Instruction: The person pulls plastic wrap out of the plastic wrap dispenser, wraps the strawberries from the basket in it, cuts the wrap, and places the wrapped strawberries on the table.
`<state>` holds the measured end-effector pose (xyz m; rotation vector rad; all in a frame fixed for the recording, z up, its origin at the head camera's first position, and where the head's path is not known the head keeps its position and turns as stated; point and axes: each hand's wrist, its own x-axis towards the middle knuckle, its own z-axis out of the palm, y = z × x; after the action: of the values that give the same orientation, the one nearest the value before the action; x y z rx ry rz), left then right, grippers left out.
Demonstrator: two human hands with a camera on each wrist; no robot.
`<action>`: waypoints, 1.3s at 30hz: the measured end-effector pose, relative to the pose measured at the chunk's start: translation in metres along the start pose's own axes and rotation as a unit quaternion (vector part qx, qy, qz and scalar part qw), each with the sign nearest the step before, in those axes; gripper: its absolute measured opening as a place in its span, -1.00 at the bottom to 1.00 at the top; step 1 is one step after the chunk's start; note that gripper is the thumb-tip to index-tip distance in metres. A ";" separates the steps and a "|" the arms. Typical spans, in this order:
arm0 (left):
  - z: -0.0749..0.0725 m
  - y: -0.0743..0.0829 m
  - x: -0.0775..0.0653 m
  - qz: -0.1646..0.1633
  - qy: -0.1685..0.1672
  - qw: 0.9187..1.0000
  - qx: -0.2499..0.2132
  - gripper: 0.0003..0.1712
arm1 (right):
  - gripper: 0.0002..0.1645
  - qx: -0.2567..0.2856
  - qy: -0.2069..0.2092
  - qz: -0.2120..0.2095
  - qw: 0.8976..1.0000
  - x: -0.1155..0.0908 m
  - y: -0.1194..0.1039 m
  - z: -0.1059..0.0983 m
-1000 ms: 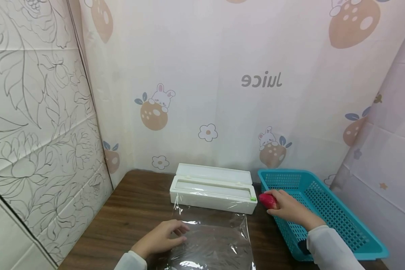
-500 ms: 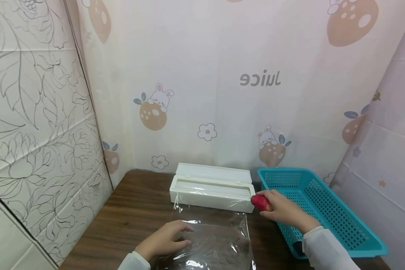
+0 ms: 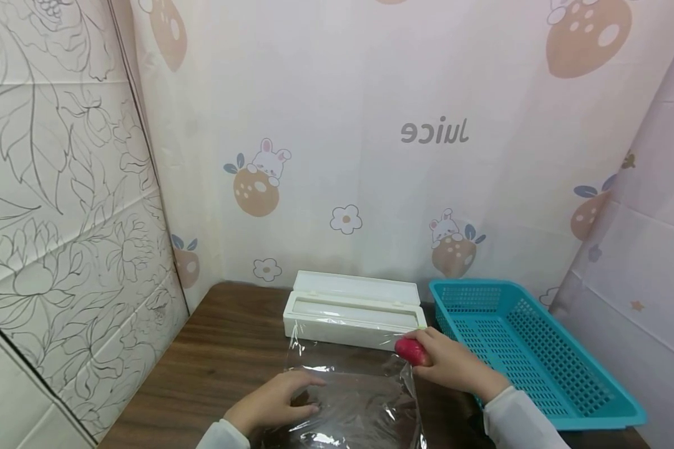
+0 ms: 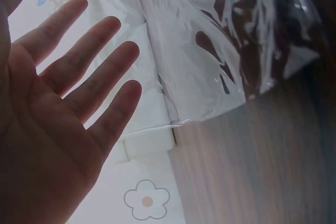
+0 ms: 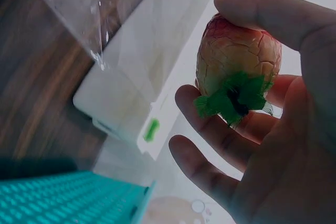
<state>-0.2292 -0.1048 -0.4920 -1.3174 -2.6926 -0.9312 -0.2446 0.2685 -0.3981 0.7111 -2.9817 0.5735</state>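
Observation:
My right hand (image 3: 452,365) holds a glossy red strawberry (image 3: 412,352) between thumb and fingers, over the right edge of the cling film (image 3: 359,399). The right wrist view shows the strawberry's pale, cracked-looking end and green leaf cap (image 5: 236,95). From a white cling film dispenser (image 3: 348,330) with a raised lid, the clear, wrinkled film stretches toward me across the table. My left hand (image 3: 278,402) hovers at the film's left side with nothing in it. Its fingers are spread and fairly straight in the left wrist view, beside the film's edge (image 4: 194,98).
A turquoise plastic basket (image 3: 618,390) with perforated walls stands to the right, close to my right forearm. Dark wood-grain table (image 3: 219,349) extends left of the film. Behind it hangs a printed curtain (image 3: 337,156). A small green piece (image 5: 151,129) sits on the dispenser's end.
My right hand has carried the strawberry leftward from beside the basket to the film's right edge, slightly toward me. The left hand has shifted only a little to the right.

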 end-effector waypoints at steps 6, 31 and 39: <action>-0.001 -0.002 -0.002 0.000 -0.006 1.000 0.003 -0.47 | -0.37 0.021 -0.017 -0.021 0.999 0.001 -0.006 0.012; -0.007 -0.003 -0.011 -0.030 0.007 0.999 -0.016 -0.43 | -0.34 0.007 -0.072 -0.095 0.993 0.002 -0.051 0.077; -0.008 -0.005 -0.012 -0.038 0.009 0.999 -0.025 -0.45 | -0.40 -0.002 -0.074 -0.122 0.990 -0.001 -0.062 0.098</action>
<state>-0.2269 -0.1200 -0.4914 -1.2164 -2.7399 -1.0196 -0.2106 0.1829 -0.4680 1.1452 -2.9584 0.5190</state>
